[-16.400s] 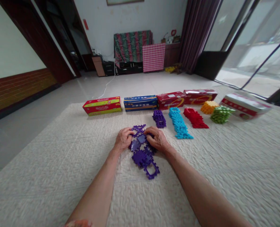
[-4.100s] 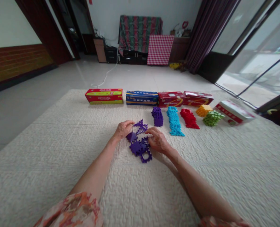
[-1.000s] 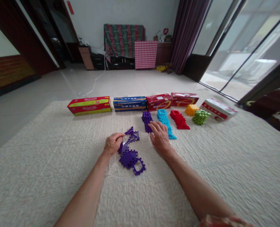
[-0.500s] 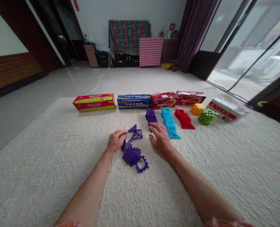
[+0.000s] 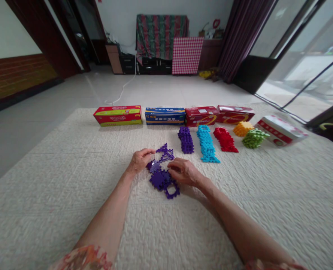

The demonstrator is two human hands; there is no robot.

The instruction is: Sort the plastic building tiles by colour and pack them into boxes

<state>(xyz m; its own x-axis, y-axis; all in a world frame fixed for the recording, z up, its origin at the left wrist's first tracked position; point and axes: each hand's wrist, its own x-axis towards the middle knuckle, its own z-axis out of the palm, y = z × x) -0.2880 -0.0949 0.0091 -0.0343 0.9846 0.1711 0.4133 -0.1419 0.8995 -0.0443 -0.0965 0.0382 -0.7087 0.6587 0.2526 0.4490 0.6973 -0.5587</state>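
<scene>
Left hand (image 5: 140, 160) and right hand (image 5: 184, 172) above a group of loose purple pieces (image 5: 158, 180) with toothed edges. The left hand has its fingers bent and its fingertips at the group's left edge, just beside a glossy piece (image 5: 154, 166); the right hand is curled, fingertips over the group's right side. Whether either hand pinches a piece cannot be told. Between the hands and slightly beyond lie slender triangular pieces (image 5: 165, 150); nearer the wearer than the right hand is a hollow frame (image 5: 172, 196). Beyond the right hand stands a purple stack (image 5: 186, 140), followed rightward by a light-blue stack (image 5: 208, 146), a red stack (image 5: 225, 140), an orange stack (image 5: 242, 128) and a green stack (image 5: 254, 138). Farther from both hands, a row of boxes (image 5: 165, 117) runs across the pale quilted cover (image 5: 155, 232), on which the pieces lie.
</scene>
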